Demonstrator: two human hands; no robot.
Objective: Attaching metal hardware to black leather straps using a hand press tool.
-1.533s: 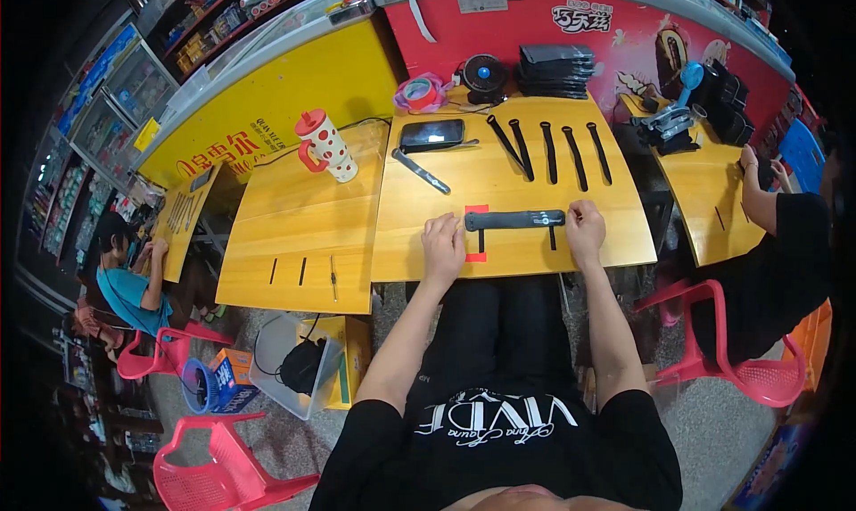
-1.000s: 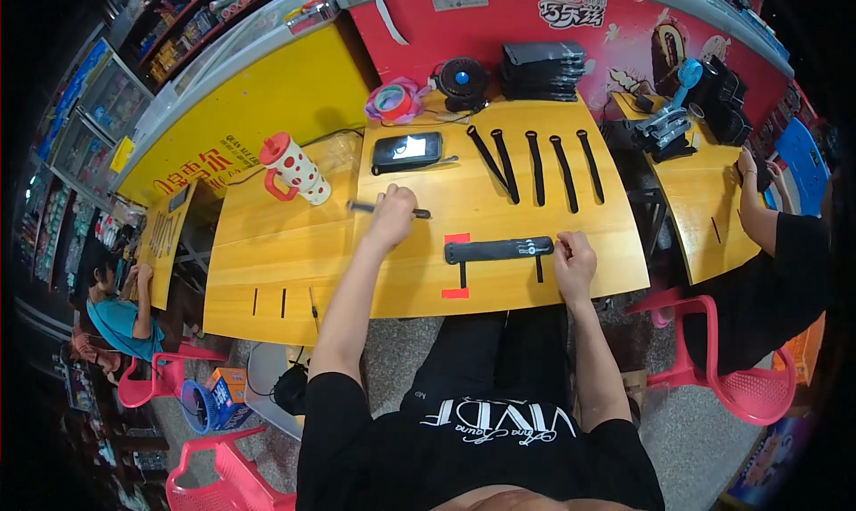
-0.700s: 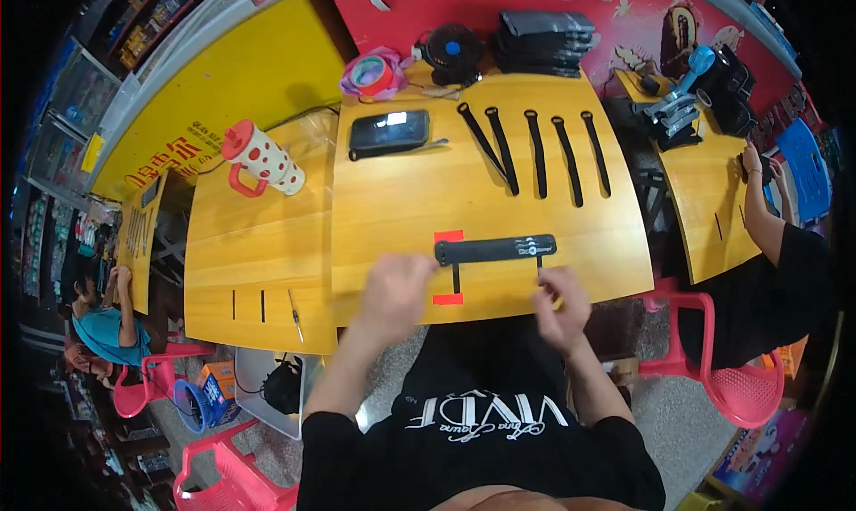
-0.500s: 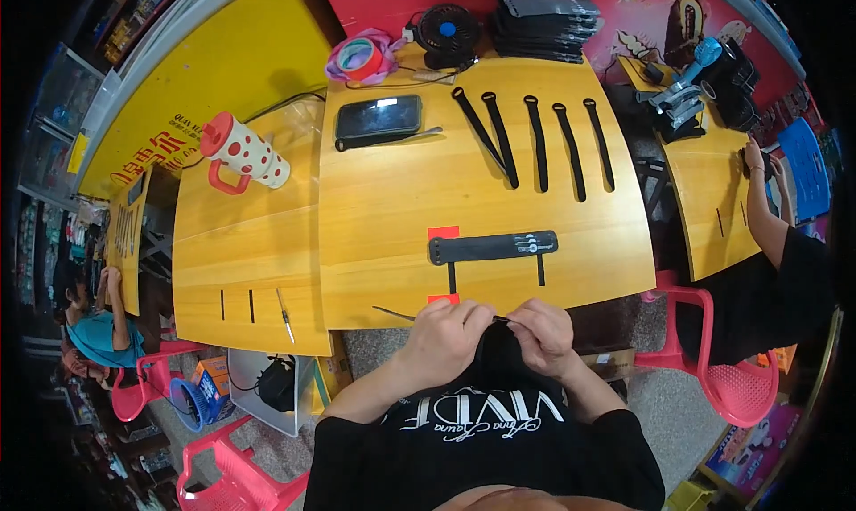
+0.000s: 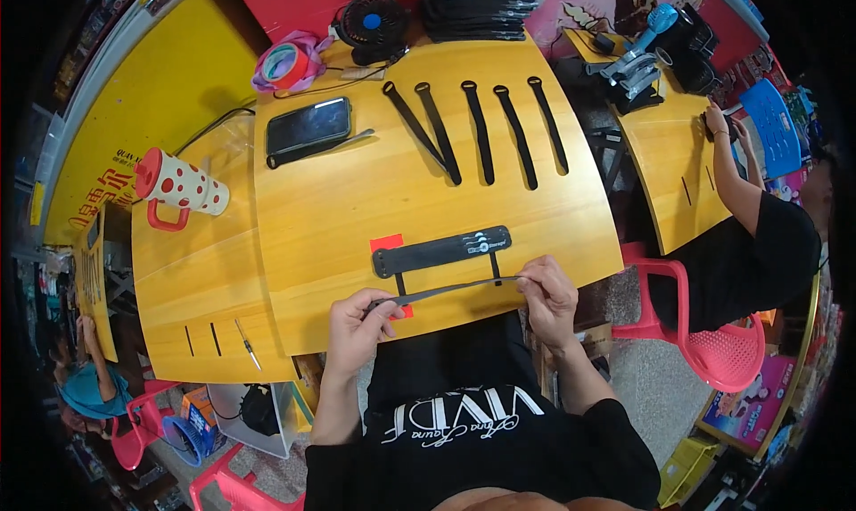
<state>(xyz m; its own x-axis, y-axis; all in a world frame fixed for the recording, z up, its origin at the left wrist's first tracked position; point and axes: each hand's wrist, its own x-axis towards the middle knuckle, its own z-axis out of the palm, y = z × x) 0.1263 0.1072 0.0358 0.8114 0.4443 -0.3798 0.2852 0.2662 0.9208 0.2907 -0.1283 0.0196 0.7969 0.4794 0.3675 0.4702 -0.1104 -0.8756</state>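
Observation:
Between my two hands a thin black strap [image 5: 446, 288] is stretched out over the front edge of the table. My left hand [image 5: 364, 319] pinches its left end, and my right hand [image 5: 547, 295] pinches the other end. Just beyond the strap lies a wide black band [image 5: 441, 251] with rounded ends and pale print. Two short dark strips stick out from under it toward me. A red patch [image 5: 386, 243] shows by its left end, and another, partly covered, sits near my left fingers. Farther back, several black looped straps [image 5: 479, 132] are laid side by side.
A phone [image 5: 308, 127], a small black fan [image 5: 373, 25], tape rolls [image 5: 287, 65] and a stack of black bands [image 5: 481, 7] stand at the back. A spotted tumbler [image 5: 183, 185] and a thin pointed tool [image 5: 248, 344] are on the left. Other people sit at side tables.
My hands have moved apart and the strap is now drawn out between them, above the table edge. The whole view has shifted, with the table contents farther left.

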